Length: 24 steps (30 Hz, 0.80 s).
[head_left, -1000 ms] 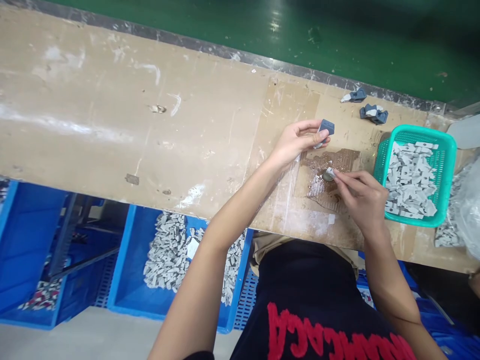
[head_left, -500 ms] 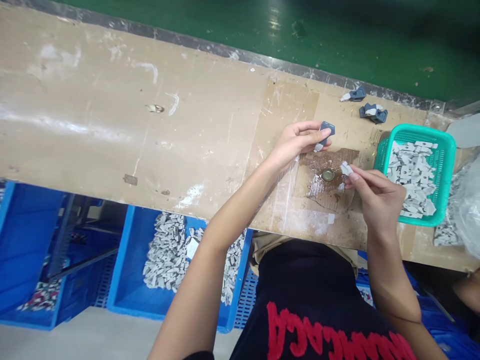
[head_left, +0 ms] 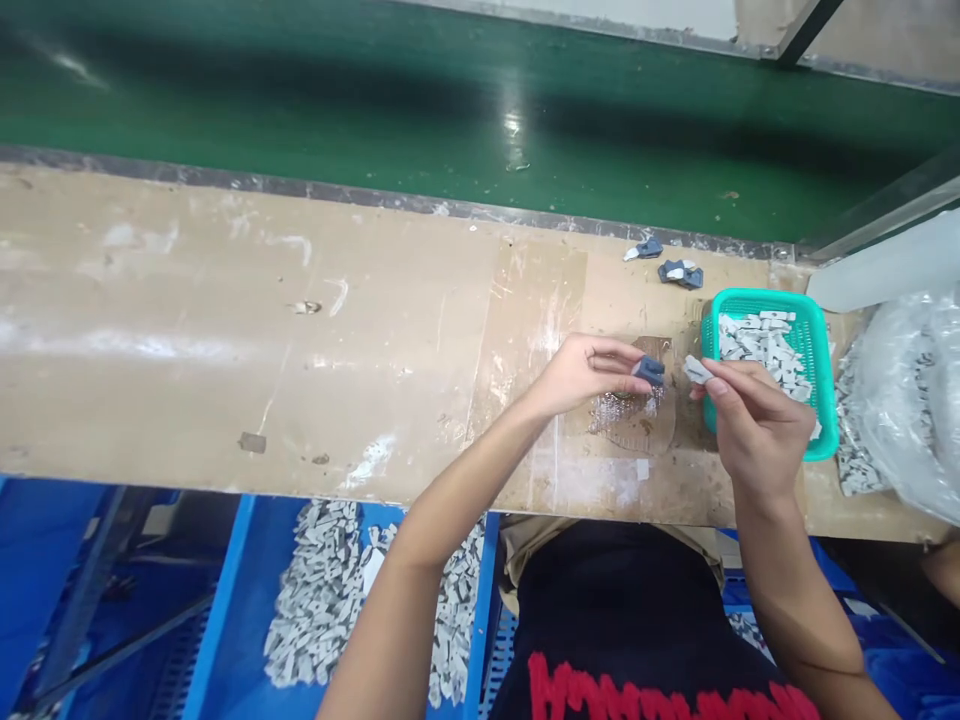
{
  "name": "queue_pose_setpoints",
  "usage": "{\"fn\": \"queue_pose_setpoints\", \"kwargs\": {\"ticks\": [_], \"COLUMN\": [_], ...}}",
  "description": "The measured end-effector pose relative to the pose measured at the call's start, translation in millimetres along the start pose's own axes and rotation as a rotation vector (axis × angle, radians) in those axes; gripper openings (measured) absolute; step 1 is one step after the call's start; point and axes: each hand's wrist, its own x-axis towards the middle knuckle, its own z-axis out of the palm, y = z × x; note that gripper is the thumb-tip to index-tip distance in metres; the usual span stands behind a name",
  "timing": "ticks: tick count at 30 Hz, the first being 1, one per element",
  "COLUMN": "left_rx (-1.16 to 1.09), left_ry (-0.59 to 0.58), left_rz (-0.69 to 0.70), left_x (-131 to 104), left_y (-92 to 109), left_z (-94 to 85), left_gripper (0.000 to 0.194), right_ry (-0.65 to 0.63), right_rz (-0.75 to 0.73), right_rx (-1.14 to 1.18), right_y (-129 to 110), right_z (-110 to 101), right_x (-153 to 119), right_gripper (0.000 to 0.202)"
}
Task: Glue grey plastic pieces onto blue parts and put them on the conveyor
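Between the thumb and fingers of my left hand is a small dark blue-grey plastic part. My right hand pinches a small light-grey plastic piece, a short gap to the right of the blue-grey part. Both hands are over the bench beside a torn, wet-looking brown cardboard patch. My left hand mostly hides a small round metal thing on that patch. Behind my right hand stands a green plastic basket holding many similar light-grey pieces.
At the bench's far edge lie blue-grey parts with light-grey pieces. A clear plastic bag of grey pieces sits on the right. Below the front edge, a blue bin holds many grey pieces. Part of another person's arm shows at lower right.
The camera view has shifted, so the bench sits lower in the picture. My left hand has come nearer to my right and turned the blue-grey part, now covering most of the round metal thing.
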Motion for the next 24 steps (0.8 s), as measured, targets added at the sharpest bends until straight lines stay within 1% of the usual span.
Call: {"fn": "queue_pose_setpoints", "kwargs": {"ticks": [4,7,10,13,15,17,19,22,24], "left_rx": [0.015,-0.007,-0.028,-0.039,-0.042,-0.041,-0.043,-0.058,-0.080], "left_ry": [-0.040,-0.042,-0.042,-0.019,0.021,0.069,0.104,0.123,0.144], "left_rz": [0.002,0.001,0.032,0.068,0.082,0.092,0.093,0.085,0.083], "left_x": [-1.9,-2.9,-4.9,-7.5,-8.8,-9.4,-9.2,-8.1,-7.2], "left_y": [-2.5,-4.9,-5.2,-3.8,-4.0,-6.5,-11.1,-19.5,-24.6], "left_z": [4.6,4.7,5.7,9.1,12.1,14.8,16.8,18.9,20.0], "left_gripper": [0.035,0.037,0.034,0.030,0.030,0.032,0.034,0.038,0.040], "right_ry": [-0.033,-0.054,-0.110,-0.190,-0.221,-0.214,-0.180,-0.138,-0.135], "right_rz": [-0.022,-0.041,-0.060,-0.085,-0.087,-0.083,-0.076,-0.064,-0.057], "right_rx": [-0.094,-0.122,-0.153,-0.163,-0.168,-0.170,-0.174,-0.199,-0.213], "right_y": [-9.9,-12.2,-13.2,-14.8,-16.0,-16.7,-17.1,-17.2,-17.1], "right_z": [0.2,0.4,-0.4,-0.9,0.4,3.1,6.4,10.4,12.3], "right_x": [-1.7,-2.7,-1.9,0.3,1.9,3.2,3.8,4.1,3.9], "right_gripper": [0.022,0.024,0.030,0.037,0.040,0.041,0.041,0.038,0.037]}}
